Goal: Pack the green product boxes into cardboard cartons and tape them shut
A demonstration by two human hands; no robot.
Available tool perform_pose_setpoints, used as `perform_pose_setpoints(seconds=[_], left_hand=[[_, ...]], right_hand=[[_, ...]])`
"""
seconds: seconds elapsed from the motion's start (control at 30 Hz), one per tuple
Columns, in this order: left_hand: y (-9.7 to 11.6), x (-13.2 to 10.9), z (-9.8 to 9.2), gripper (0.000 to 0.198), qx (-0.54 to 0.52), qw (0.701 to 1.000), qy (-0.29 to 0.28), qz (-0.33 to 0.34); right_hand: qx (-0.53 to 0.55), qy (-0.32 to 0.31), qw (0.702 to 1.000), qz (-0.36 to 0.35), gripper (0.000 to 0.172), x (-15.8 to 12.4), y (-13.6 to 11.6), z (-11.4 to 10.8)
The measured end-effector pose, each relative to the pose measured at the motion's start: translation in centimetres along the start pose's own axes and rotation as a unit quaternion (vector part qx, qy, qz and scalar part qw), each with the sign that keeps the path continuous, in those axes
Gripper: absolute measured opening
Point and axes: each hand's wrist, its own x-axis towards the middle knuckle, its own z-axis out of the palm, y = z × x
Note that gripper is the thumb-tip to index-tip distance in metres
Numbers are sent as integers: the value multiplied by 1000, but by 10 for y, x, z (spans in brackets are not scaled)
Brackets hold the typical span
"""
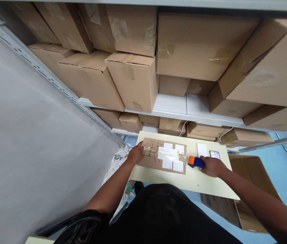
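A flat cardboard box (156, 159) with white labels and handwriting lies on a pale yellow table (204, 183). My left hand (136, 153) presses on the box's left end, fingers curled over its edge. My right hand (211, 166) is closed round a blue and orange tape dispenser (196, 162) just off the box's right end. A strip of clear tape (166, 154) runs across the box top from the left hand to the dispenser.
A phone (214, 155) and a white card (202, 149) lie on the table beyond my right hand. An open cardboard box (250, 169) stands on the blue floor at the right. Shelves stacked with cardboard boxes (133, 78) rise behind the table. A grey wall (31, 135) fills the left.
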Motion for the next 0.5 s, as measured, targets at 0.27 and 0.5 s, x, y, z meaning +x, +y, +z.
perform_pose_setpoints(seconds=[0.27, 0.5], left_hand=[[-6, 0, 2, 50, -69, 997, 13, 11], [-20, 3, 12, 48, -173, 984, 46, 10]], right_hand=[[229, -106, 958, 137, 28, 33, -40, 65], [277, 107, 911, 285, 63, 0, -33, 121]])
